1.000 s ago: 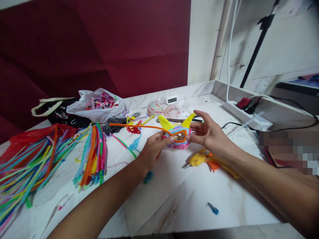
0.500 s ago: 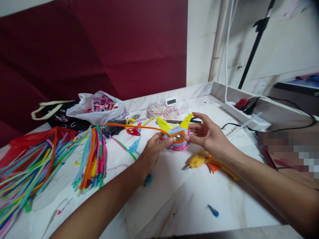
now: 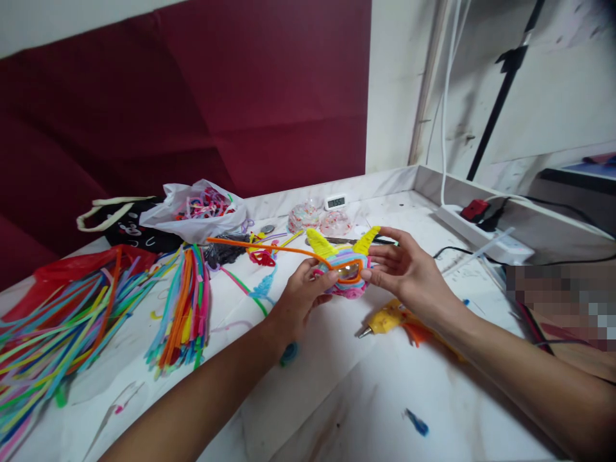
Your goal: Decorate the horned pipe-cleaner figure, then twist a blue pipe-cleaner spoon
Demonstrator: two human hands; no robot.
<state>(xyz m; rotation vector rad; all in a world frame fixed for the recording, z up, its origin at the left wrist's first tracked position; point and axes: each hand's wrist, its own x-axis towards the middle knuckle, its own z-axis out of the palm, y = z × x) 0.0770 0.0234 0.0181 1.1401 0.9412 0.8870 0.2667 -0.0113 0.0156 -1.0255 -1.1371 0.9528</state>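
Note:
Between my two hands is a pipe-cleaner figure [image 3: 355, 290] in pink, blue and lilac bands, with two yellow horns and a shiny clear oval on its front. An orange pipe cleaner [image 3: 260, 246] frames that oval, and its long free end sticks out to the left. My left hand [image 3: 308, 289] grips the figure's left side, thumb at the oval's edge. On the other side, my right hand [image 3: 402, 266] pinches it with the thumb in front and the fingers behind. Below my right wrist lies a yellow glue gun [image 3: 385, 319], partly hidden by the forearm.
Pipe cleaner bundles [image 3: 185, 314] lie at the left, beside a red plastic bag [image 3: 96, 266]. Farther back are a white bag of scraps [image 3: 192, 224], a black pouch [image 3: 128, 231] and a small digital clock [image 3: 335, 203]. A power strip [image 3: 486, 234] sits at the right.
The camera view has shifted slightly, so the whole scene sits a little lower and farther right. Both hands keep their hold on the figure.

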